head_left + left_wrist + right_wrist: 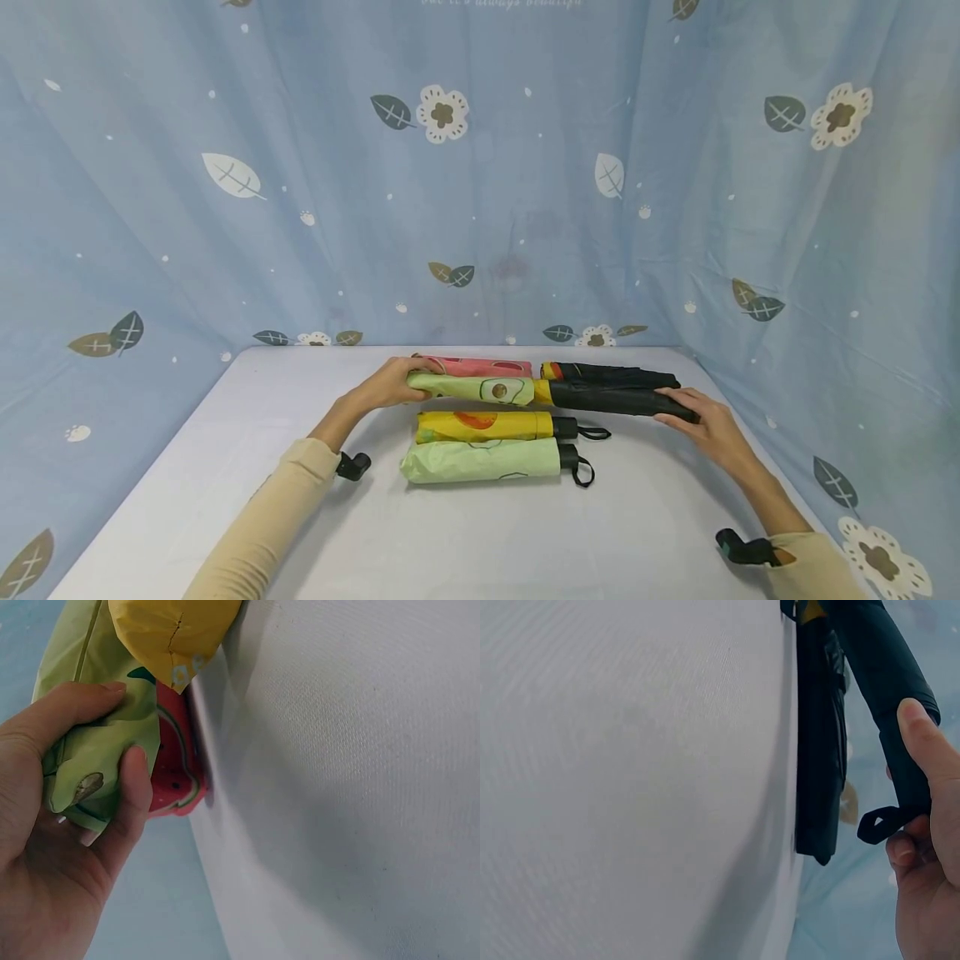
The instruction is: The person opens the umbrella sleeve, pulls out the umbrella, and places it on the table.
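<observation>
My left hand (390, 382) pinches the far-left end of a green avocado-print umbrella cover (465, 387). In the left wrist view, thumb and fingers close on its crumpled tip (97, 765). A black folded umbrella (607, 398) runs on from the cover to the right, with a yellow band at the join. My right hand (701, 421) grips its handle end, where a wrist strap (881, 825) hangs in the right wrist view. The pair is held level, close in front of a pink watermelon-print piece (480, 367) and a second black folded umbrella (607, 375).
Nearer the front lie a yellow umbrella (480, 426) and a light green umbrella (487, 462), both with black handles and straps pointing right. The white table (540, 542) reaches back to a blue patterned curtain (510, 208), which also hangs along both sides.
</observation>
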